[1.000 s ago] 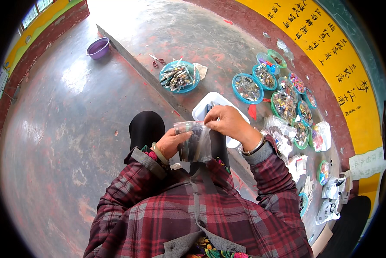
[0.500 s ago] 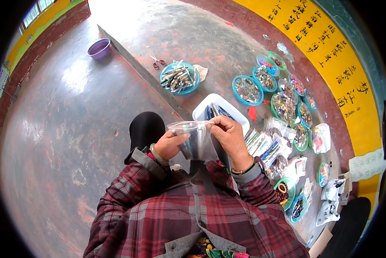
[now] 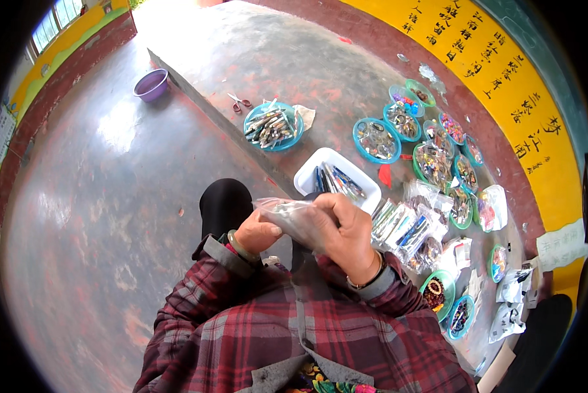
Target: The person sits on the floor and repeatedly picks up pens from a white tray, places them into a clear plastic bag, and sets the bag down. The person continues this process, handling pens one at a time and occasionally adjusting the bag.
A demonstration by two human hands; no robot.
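A clear plastic zip bag (image 3: 292, 215) is held in front of my lap, between both hands. My left hand (image 3: 258, 233) grips its left side, thumb across the front. My right hand (image 3: 347, 232) is closed round its right side, with the fingers bent over the plastic. The bag looks creased and tilted, and what lies inside it is blurred now. Just beyond the hands stands a white plastic tub (image 3: 315, 162) with several pens (image 3: 340, 182) in it. To the right of my right hand lies a pile of filled clear bags of pens (image 3: 398, 226).
Ahead sits a blue basket of pens (image 3: 271, 128) with scissors (image 3: 239, 102) beside it. A purple basin (image 3: 151, 85) stands at far left. Several baskets of small items (image 3: 431, 164) cluster at right, near a yellow wall (image 3: 497, 72). A floor step (image 3: 208, 111) runs diagonally ahead.
My right hand has moved from pinching the bag's top edge to wrapping round its right side. The bag has gone from upright and spread to crumpled and tilted.
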